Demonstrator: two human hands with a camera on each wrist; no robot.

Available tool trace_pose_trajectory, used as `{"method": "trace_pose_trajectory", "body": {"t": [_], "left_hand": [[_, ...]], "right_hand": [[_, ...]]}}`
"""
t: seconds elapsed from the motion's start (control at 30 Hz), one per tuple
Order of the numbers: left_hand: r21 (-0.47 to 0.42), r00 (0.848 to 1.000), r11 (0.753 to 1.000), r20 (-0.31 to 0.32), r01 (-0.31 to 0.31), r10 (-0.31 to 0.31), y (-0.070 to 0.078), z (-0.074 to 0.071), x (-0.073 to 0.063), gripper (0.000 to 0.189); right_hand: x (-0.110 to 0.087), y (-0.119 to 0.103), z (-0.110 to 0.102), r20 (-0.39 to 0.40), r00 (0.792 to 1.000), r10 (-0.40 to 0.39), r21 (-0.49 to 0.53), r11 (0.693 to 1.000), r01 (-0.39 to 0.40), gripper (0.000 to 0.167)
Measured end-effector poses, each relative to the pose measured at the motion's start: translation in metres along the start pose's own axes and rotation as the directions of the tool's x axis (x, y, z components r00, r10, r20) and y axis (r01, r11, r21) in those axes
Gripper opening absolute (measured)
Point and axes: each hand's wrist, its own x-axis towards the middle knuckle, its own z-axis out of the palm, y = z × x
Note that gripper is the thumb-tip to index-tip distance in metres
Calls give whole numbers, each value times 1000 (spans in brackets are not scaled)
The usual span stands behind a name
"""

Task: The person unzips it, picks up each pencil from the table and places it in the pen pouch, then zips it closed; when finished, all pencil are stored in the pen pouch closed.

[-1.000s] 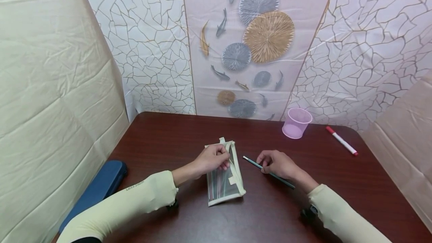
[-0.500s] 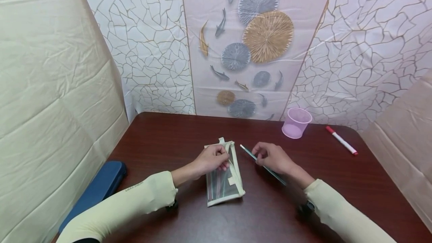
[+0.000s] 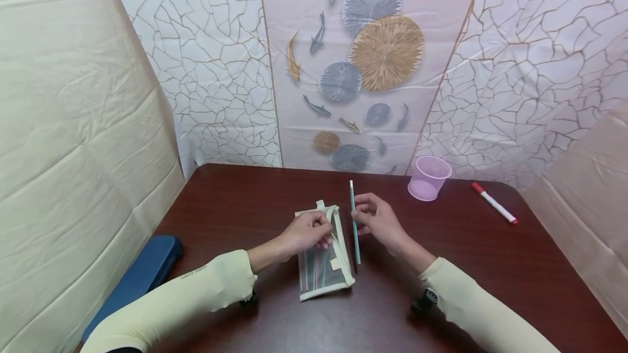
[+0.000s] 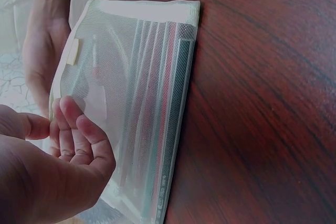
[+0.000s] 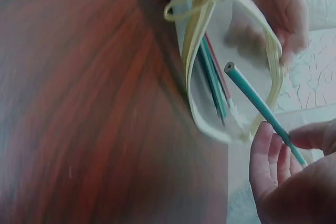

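My left hand [image 3: 305, 231] pinches the upper edge of a see-through mesh zip pouch [image 3: 326, 290] with cream trim, and its mouth gapes in the right wrist view. Several pencils [image 5: 211, 80], green and red among them, lie inside along the pouch's lower side. A teal pencil [image 3: 357, 247] is pinched between the thumb and fingers of my right hand [image 3: 385, 225], just right of the pouch. In the right wrist view this pencil's flat, unsharpened end points at the open mouth [image 5: 191, 103], overlapping it. Its white end points toward the back of the table.
A pink see-through cup [image 3: 426, 187] stands at the back right of the dark wooden table [image 3: 245, 189]. Right of it lies a white marker with a red cap [image 3: 495, 205]. A dark blue case [image 3: 137, 279] lies along the left edge, partly behind my left sleeve.
My right hand has moved left and away from me to beside the pouch, turning the pencil from slanted to nearly in line with the pouch opening. My left hand has kept its hold.
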Motion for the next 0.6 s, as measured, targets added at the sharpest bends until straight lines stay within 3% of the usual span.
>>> {"method": "trace_pose_trajectory", "body": {"t": [0.13, 0.3, 0.47, 0.6], "left_hand": [[-6, 1000, 1000, 6, 7, -7, 1, 1, 1, 11], [-12, 1000, 1000, 10, -3, 3, 1, -2, 2, 11], [-27, 1000, 1000, 12, -13, 13, 2, -2, 1, 12], [-32, 1000, 999, 19, -7, 7, 1, -1, 2, 12]], "right_hand": [[-1, 1, 11, -23, 1000, 17, 57, 998, -15, 38], [-5, 5, 20, 1, 999, 32, 73, 997, -32, 36], [-14, 13, 29, 42, 997, 66, 61, 996, -68, 37], [-20, 18, 38, 36, 995, 97, -11, 995, -97, 34]]}}
